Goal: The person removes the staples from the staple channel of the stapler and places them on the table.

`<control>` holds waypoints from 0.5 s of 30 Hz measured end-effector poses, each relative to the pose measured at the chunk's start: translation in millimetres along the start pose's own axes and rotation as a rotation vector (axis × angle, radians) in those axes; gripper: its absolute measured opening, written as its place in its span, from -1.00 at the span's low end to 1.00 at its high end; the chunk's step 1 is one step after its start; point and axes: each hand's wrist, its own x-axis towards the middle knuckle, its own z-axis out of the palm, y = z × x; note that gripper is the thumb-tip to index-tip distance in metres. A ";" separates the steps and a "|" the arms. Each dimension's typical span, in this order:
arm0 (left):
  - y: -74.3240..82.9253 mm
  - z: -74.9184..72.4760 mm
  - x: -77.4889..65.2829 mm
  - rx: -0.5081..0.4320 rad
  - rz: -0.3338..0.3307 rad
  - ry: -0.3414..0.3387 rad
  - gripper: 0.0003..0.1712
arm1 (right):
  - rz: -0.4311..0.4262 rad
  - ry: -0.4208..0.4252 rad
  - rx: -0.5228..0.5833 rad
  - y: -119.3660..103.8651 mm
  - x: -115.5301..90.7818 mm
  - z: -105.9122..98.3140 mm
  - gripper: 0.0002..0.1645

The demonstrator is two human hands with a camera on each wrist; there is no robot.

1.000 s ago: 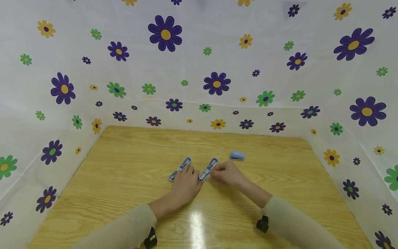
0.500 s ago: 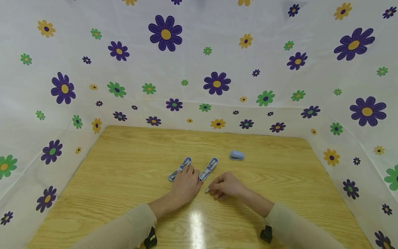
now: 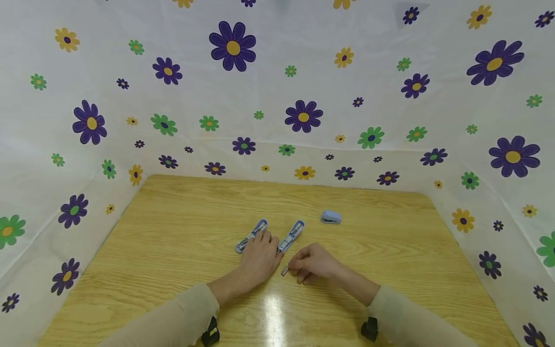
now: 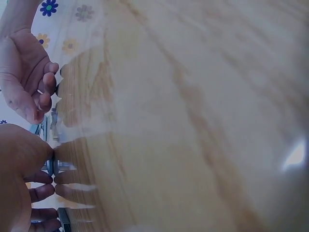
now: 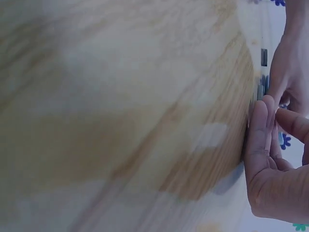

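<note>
In the head view, two light-blue mini staplers lie folded open on the wooden table, the left stapler (image 3: pixel 262 224) partly hidden under the fingers of my left hand (image 3: pixel 259 256). The right stapler (image 3: pixel 292 234) has its near end between that hand's thumb and index finger, which hold it against the table. Just right of them, my right hand (image 3: pixel 315 264) pinches a short grey strip of staples (image 3: pixel 284 271) between thumb and fingertips, low over the wood. The right wrist view shows the pinching fingers (image 5: pixel 260 130) from the side; the strip is hardly visible there.
A third light-blue stapler (image 3: pixel 331 217), folded closed, lies farther back on the right. Behind and beside the table (image 3: pixel 182 212) hangs a white cloth (image 3: pixel 260 86) printed with purple, green and yellow flowers.
My right hand has drawn back from the right stapler toward me, bringing out the staple strip, which now points down and left. The left hand stays in place.
</note>
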 end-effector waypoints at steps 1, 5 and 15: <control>0.3 -0.5 0.1 -0.004 -0.002 -0.004 -0.55 | -0.009 -0.001 -0.005 0.0 0.0 -2.6 -0.69; 1.0 -0.7 0.2 -0.010 -0.008 -0.008 -0.55 | -0.063 -0.001 -0.029 0.3 0.2 -15.8 -0.63; 0.2 1.4 0.4 0.009 0.008 0.037 -0.56 | -0.152 0.110 -0.062 -6.9 -2.4 -52.9 -0.61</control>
